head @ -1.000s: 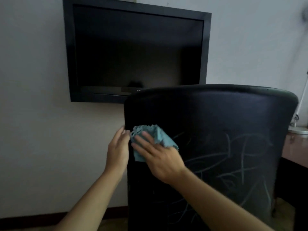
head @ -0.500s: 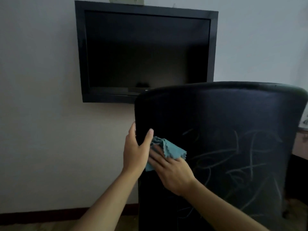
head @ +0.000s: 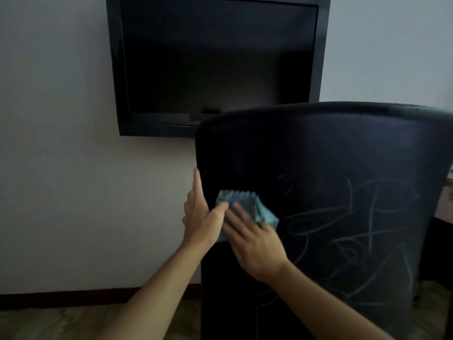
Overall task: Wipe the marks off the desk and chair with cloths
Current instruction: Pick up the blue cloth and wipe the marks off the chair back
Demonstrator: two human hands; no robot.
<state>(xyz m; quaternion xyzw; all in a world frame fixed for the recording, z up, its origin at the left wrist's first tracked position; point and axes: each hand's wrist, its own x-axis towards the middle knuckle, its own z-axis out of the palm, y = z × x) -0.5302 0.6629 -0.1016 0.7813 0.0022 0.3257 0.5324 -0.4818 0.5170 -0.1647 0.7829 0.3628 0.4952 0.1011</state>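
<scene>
The black chair back (head: pixel 318 153) fills the right half of the view, with pale chalk-like scribbles (head: pixel 355 229) across its middle and right. A blue-green cloth (head: pixel 245 202) lies flat against the chair's left part. My right hand (head: pixel 255 244) presses on the cloth with straight fingers. My left hand (head: pixel 201 217) holds the chair's left edge, fingers straight along the edge and thumb on the front beside the cloth.
A black wall-mounted screen (head: pixel 215 65) hangs behind the chair on a pale wall. A strip of a desk (head: pixel 446 200) shows at the far right edge. Wooden floor and a dark skirting board run along the bottom left.
The cloth under my right hand slid down, then back up and slightly right on the chair back. My left hand went from touching the edge to clasping it. The view shifted left.
</scene>
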